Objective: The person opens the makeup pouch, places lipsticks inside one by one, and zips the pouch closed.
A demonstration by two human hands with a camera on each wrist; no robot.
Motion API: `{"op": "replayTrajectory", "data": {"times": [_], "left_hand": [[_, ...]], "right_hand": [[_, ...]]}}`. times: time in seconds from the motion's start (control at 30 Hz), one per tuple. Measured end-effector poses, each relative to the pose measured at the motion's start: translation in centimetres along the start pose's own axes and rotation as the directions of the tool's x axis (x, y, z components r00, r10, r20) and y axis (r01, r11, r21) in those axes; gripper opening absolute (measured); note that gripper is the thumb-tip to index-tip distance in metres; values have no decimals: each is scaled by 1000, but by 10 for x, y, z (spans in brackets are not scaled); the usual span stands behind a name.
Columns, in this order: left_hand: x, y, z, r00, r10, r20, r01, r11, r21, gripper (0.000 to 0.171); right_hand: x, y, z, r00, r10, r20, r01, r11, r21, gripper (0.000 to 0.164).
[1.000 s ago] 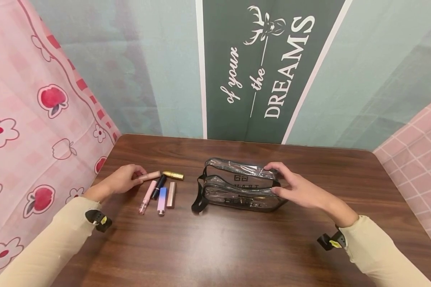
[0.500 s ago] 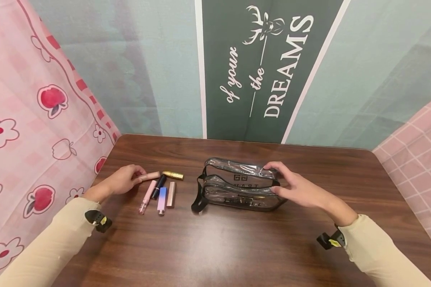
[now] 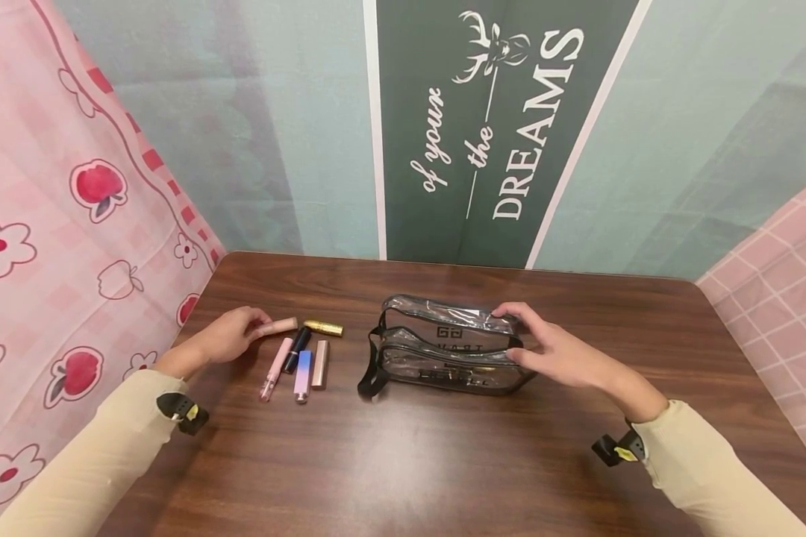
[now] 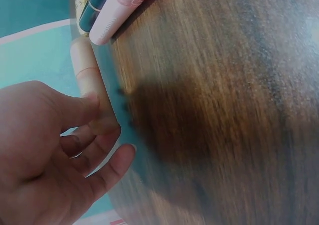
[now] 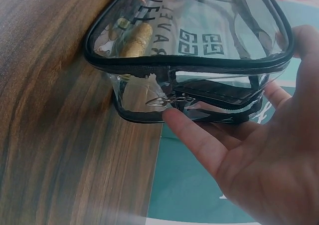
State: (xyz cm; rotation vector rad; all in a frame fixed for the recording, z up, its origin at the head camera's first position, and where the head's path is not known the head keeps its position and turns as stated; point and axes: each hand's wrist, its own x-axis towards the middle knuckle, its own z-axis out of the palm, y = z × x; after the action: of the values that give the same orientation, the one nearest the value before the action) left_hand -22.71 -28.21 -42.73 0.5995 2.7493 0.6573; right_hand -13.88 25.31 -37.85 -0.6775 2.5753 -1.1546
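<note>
The left hand's (image 3: 230,335) grip is pinching the beige cosmetic tube (image 4: 91,75) near one end; whether the tube is touching the surface (image 3: 376,462) is staying unclear. It is looking light, stiff and smooth, mid-barrel likely offering surer hold. The right hand's (image 3: 564,359) grip is holding the clear zip pouch (image 3: 460,350) at one end, on the surface; its plastic is seeming soft and slippery, its piped edges firmer. Glare is obscuring the contents, though a gold tube (image 5: 137,41) is showing.
</note>
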Motion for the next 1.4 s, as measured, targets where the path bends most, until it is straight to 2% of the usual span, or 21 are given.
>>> {"op": "replayTrajectory", "data": {"times": [0.17,0.4,0.7,0.97,1.4], "left_hand": [[0,1,-2,1000,-1,-2,1,1000,3,12],[-2,3,-6,998,50,-48,-49,999,17,10],[-5,6,-15,994,87,-73,-84,995,45,11],[-7,15,-24,994,81,-74,-79,996,36,13],[-7,26,-34,988,118,-97,-114,992,47,15]], "right_hand": [[-1,-2,0,1000,0,2,0,1000,8,56],[-1,-2,2,1000,-3,6,3,1000,27,56],[-2,-2,3,1000,-4,1,4,1000,29,55],[-2,0,4,1000,-14,-2,14,1000,27,55],[-1,0,4,1000,-15,0,15,999,32,56]]}}
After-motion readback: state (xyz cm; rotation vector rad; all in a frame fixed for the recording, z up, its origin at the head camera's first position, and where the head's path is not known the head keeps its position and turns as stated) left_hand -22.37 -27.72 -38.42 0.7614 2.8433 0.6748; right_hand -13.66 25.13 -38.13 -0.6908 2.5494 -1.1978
